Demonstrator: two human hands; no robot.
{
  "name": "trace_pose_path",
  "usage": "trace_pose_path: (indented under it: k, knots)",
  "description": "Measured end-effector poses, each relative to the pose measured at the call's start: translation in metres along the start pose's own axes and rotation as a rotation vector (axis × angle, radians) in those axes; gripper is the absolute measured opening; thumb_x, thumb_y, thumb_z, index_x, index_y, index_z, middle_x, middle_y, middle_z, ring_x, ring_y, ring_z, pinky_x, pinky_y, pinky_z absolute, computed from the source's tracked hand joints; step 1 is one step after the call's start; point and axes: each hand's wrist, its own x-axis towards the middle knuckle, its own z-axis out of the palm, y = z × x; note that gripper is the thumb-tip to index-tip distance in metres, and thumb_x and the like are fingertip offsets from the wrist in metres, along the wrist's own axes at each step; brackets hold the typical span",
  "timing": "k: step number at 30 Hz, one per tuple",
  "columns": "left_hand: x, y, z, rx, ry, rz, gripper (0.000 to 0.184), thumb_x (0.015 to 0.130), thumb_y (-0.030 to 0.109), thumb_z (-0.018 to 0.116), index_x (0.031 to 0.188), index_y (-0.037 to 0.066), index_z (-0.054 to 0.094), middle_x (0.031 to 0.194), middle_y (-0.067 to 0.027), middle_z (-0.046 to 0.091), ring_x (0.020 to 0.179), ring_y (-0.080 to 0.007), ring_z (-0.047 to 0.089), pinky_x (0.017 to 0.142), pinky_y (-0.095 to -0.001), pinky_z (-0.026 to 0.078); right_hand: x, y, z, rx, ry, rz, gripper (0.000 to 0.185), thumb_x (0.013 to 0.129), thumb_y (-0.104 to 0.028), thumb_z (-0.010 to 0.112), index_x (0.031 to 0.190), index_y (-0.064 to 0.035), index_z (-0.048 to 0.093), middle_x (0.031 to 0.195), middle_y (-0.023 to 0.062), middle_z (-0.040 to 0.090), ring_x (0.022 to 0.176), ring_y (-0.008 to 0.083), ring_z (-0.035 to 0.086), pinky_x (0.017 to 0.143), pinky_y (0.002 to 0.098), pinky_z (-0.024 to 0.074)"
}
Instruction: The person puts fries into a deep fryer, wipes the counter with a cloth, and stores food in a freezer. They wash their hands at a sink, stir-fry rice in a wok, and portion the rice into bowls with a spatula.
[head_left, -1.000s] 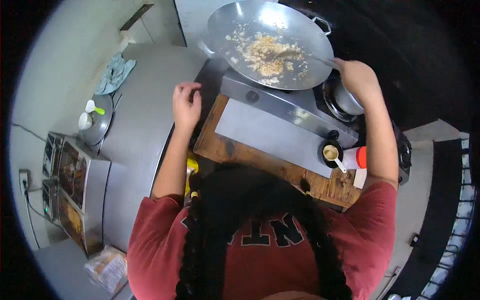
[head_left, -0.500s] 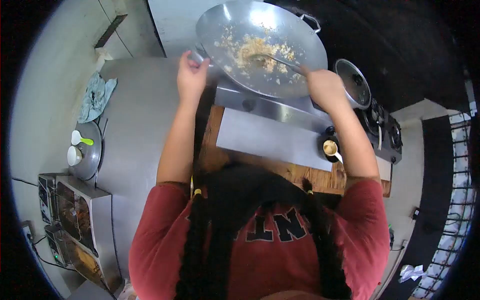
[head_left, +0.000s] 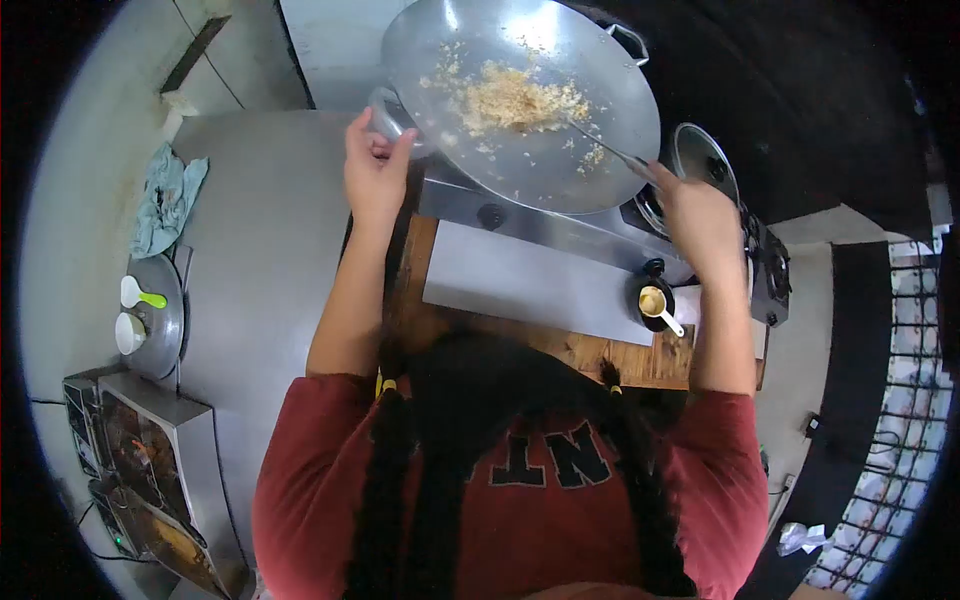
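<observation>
Food [head_left: 520, 100] is lying in wok [head_left: 612, 85], apparently only part-browned; left hand [head_left: 377, 170] is gripping wok handle [head_left: 389, 112], right hand [head_left: 702, 218] utensil [head_left: 612, 146].

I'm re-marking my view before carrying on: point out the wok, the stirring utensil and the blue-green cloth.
Wok [head_left: 612, 95]: head view, bare inner wall right of the food [head_left: 515, 100].
Stirring utensil [head_left: 626, 156]: head view, on its shaft.
Blue-green cloth [head_left: 166, 200]: head view, middle of its folds.
</observation>
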Motion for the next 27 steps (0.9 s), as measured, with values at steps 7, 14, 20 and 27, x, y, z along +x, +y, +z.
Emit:
trace_pose_path:
  k: [7,14,20,27]
  knots:
    - [-0.001,0.000,0.004,-0.041,0.002,-0.041,0.063,0.084,0.015,0.079,0.135,-0.004,0.045,0.076,-0.0004,0.052,0.068,-0.0078,0.050,0.063,-0.0224,0.044,-0.024,-0.040,-0.033,0.118,-0.107,-0.120,0.044,0.086,-0.010,0.061,0.130,-0.0109,0.059,0.082,0.0178,0.066,0.079,0.0364,0.066,0.070,0.0474,0.0511]
    - [0.005,-0.003,-0.002,-0.050,-0.021,-0.063,0.061,0.083,0.012,0.079,0.132,-0.004,0.046,0.076,-0.0013,0.053,0.068,-0.0083,0.051,0.062,-0.0225,0.045,0.056,-0.023,0.032,0.067,-0.051,-0.014,0.023,0.089,-0.010,0.050,0.105,-0.0008,0.065,0.086,0.0236,0.069,0.081,0.0399,0.069,0.069,0.0491,0.0548]
    - [0.007,0.001,0.001,-0.021,-0.029,-0.060,0.063,0.083,0.012,0.079,0.132,-0.004,0.044,0.077,-0.0018,0.049,0.069,-0.0093,0.051,0.063,-0.0243,0.047,0.097,0.152,-0.018,0.523,-0.530,0.165,0.024,0.092,-0.019,0.056,0.100,-0.0013,0.070,0.063,0.0028,0.053,0.050,0.0130,0.046,0.043,0.0283,0.0385]
    - [0.006,0.000,0.015,0.009,0.022,-0.026,0.070,0.080,0.011,0.078,0.134,-0.006,0.037,0.077,-0.0027,0.048,0.068,-0.0099,0.050,0.059,-0.0253,0.044,0.143,0.212,0.064,0.901,-0.988,0.551,0.023,0.092,-0.031,0.061,0.096,-0.0106,0.072,0.059,-0.0058,0.047,0.044,0.0072,0.036,0.038,0.0247,0.0260]
